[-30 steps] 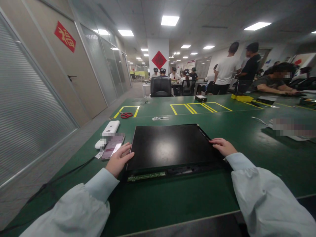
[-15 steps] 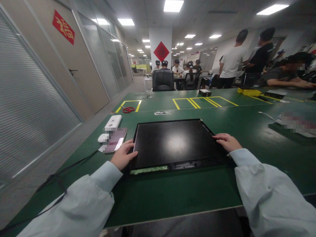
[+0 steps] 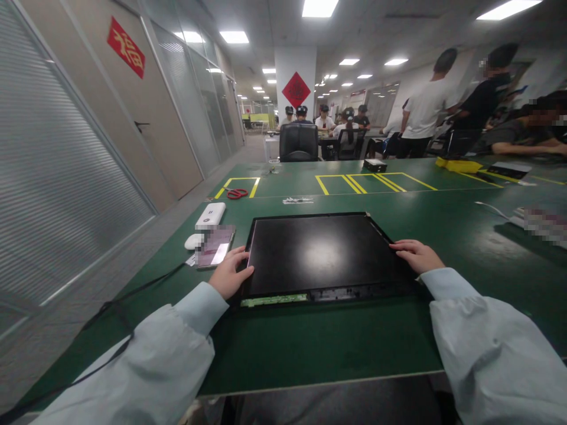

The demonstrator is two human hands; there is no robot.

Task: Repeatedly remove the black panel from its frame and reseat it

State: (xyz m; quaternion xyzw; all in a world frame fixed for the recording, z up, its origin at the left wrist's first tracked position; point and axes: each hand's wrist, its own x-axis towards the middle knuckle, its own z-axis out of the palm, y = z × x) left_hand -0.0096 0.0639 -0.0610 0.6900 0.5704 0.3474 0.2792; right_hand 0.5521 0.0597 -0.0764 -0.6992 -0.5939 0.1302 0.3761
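Observation:
A black LCD screen panel (image 3: 305,248) lies face up on the green table, light glaring off its middle. Along its near edge runs a narrow green circuit board (image 3: 274,300). My left hand (image 3: 230,273) grips the panel's left edge, thumb over the rim and fingers along the side. At the opposite edge, my right hand (image 3: 419,255) holds the rim with its fingers on top; its thumb is hidden. Close to my left hand are a phone-like flat device (image 3: 224,239), partly blurred out, and a white oblong device (image 3: 211,215).
Red-handled scissors (image 3: 237,193) and small white-grey pieces (image 3: 297,200) lie beyond the panel. Yellow tape marks the green table (image 3: 319,348). A black box (image 3: 374,166), a yellow tray (image 3: 458,165) and a white cable (image 3: 491,209) are farther off. A dark strap crosses my left sleeve. Several people sit or stand behind.
The whole view has shifted slightly, so things appear a little farther right. Both hands keep their places on the screen panel, which has not visibly moved on the table.

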